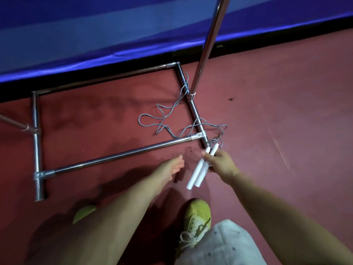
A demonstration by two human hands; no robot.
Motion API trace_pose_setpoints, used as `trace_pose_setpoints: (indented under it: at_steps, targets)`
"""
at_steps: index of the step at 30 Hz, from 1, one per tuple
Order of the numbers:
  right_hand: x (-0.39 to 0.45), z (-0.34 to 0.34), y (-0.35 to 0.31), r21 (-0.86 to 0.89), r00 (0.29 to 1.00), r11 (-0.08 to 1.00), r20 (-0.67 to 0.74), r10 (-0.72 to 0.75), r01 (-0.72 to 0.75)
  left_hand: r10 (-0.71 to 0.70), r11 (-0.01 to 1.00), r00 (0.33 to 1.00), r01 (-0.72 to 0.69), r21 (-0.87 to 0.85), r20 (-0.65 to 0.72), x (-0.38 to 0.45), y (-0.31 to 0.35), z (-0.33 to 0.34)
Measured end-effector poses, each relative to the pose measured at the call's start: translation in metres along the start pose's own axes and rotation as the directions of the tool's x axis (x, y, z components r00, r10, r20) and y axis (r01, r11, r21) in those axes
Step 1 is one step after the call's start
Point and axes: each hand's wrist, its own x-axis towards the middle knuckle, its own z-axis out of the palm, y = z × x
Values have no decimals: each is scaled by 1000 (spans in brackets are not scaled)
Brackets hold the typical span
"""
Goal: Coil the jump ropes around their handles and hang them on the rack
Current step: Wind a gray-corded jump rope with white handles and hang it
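Head view looks down on a red floor (277, 115) bordered at the top by a blue padded mat (95, 35), with wide bare floor to the right of the chrome rack (122, 153) base. Its small joint logo is too blurred to read. Right hand (222, 162) grips both white handles (199, 170) together, the grey rope (162, 119) trailing loose across the rack's side bar, while the left hand (174, 165) hangs near them, fingers relaxed, holding nothing.

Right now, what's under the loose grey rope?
The grey rope lies on the red floor and crosses over the rack's chrome base bar. The right hand covers where it passes along the white handles.
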Motion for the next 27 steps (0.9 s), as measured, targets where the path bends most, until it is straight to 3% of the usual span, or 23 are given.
trace_pose_setpoints:
  at_steps: [4,9,13,15,18,20,23,27]
  targets:
    - [-40,19,-51,241,990,970,136,-38,4,-11,999,991,16,-32,132,-52,23,0]
    - [-105,28,-112,308,951,948,259,-167,83,66,998,918,-59,-29,392,-131,45,-18]
    - [-166,25,-154,222,908,959,340,-245,176,212,970,944,-234,60,254,-196,54,-13]
    - [-187,22,-171,143,919,968,312,-240,205,273,952,930,-297,66,246,-226,59,-14]
    - [-206,20,-186,127,953,946,14,-302,298,318,938,906,-344,46,280,-266,67,-22]
    - [-215,22,-193,120,892,886,-128,-435,449,355,923,883,-383,32,307,-288,67,-28]
    - [-233,37,-202,44,789,790,37,-613,612,391,912,861,-409,-13,326,-311,61,-38]
    - [-250,66,-212,103,773,793,181,-608,600,383,921,852,-382,-77,358,-322,49,-54]
